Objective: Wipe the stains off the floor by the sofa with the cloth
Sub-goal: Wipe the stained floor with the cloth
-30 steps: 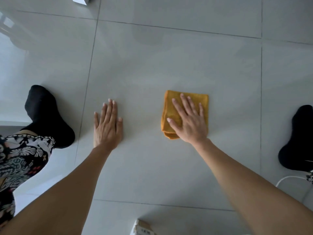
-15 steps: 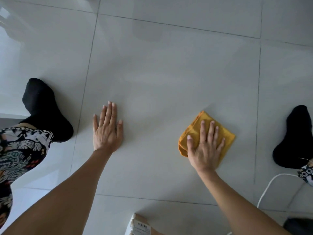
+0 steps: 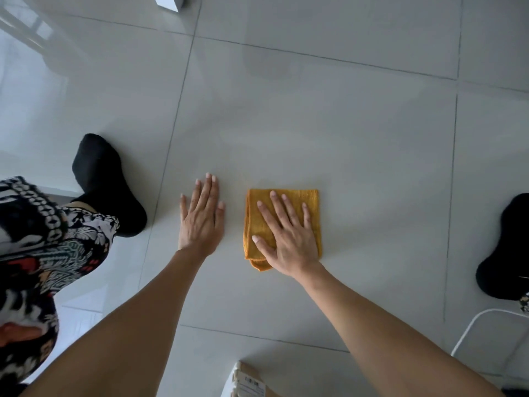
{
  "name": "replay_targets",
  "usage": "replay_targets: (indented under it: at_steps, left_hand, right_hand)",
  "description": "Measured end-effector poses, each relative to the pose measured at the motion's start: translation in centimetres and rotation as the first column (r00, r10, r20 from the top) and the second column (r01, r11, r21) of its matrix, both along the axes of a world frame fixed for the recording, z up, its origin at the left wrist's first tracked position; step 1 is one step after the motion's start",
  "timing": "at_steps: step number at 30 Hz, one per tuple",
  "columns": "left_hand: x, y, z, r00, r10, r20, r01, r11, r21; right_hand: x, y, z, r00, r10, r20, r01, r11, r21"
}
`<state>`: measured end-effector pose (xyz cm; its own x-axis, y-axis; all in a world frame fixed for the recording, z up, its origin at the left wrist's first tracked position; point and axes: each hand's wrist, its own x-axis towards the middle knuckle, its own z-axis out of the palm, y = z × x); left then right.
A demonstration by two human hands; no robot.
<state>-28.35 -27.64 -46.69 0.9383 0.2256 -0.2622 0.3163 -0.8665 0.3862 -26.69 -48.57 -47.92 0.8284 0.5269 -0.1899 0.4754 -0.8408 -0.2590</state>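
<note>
A folded orange cloth (image 3: 310, 202) lies flat on the pale grey tiled floor (image 3: 315, 124). My right hand (image 3: 286, 236) presses down on it, palm flat and fingers spread over the fabric. My left hand (image 3: 201, 219) rests flat on the bare tile just left of the cloth, fingers together, holding nothing. No stain shows clearly on the glossy tile.
My feet in black socks stand at the left (image 3: 106, 184) and the right (image 3: 506, 253), with patterned trousers (image 3: 43, 253) at the left edge. A white cable (image 3: 481, 330) curves at the lower right. A labelled box corner (image 3: 249, 379) sits at the bottom. A white furniture leg (image 3: 169, 1) shows at the top.
My right hand has slid the cloth from the right back to the left, close to my left hand, and the cloth has turned square again. My left hand has stayed planted.
</note>
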Motion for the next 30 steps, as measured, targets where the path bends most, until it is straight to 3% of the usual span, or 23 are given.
replay_targets:
  at_steps: [4,6,8,11,16,20,30]
  left_hand:
    - [1.5,-2.0,1.4,1.0,0.013,0.006,-0.013,0.999,-0.048]
    - [2.4,-3.3,2.1,1.0,-0.004,0.024,0.006,0.997,-0.078]
    - [3.1,-4.4,2.6,0.999,-0.027,0.045,0.031,0.996,-0.082]
    - [3.8,-5.2,3.2,0.999,-0.039,0.024,0.039,0.999,-0.029]
    - [4.9,-5.8,4.1,0.986,-0.108,-0.127,0.115,0.992,0.048]
    - [5.1,-6.2,5.7,0.937,-0.249,-0.244,0.268,0.962,0.045]
    - [6.6,-5.6,11.1,0.813,-0.337,-0.474,0.4,0.916,0.034]
  right_hand:
    - [1.2,-0.6,1.3,0.988,0.119,-0.096,-0.121,0.993,-0.011]
    - [2.0,-0.9,2.3,0.993,0.044,-0.111,-0.038,0.998,0.052]
    - [3.4,-1.5,3.2,0.995,-0.098,-0.024,0.1,0.99,0.097]
    - [5.9,-2.8,4.1,0.989,-0.148,-0.008,0.148,0.989,0.03]
    - [8.2,-2.6,6.0,0.969,-0.147,-0.197,0.137,0.989,-0.062]
    - [8.2,-2.1,7.3,0.958,-0.182,-0.224,0.159,0.98,-0.118]
    - [8.9,-2.9,13.4,0.929,-0.202,-0.31,0.154,0.973,-0.171]
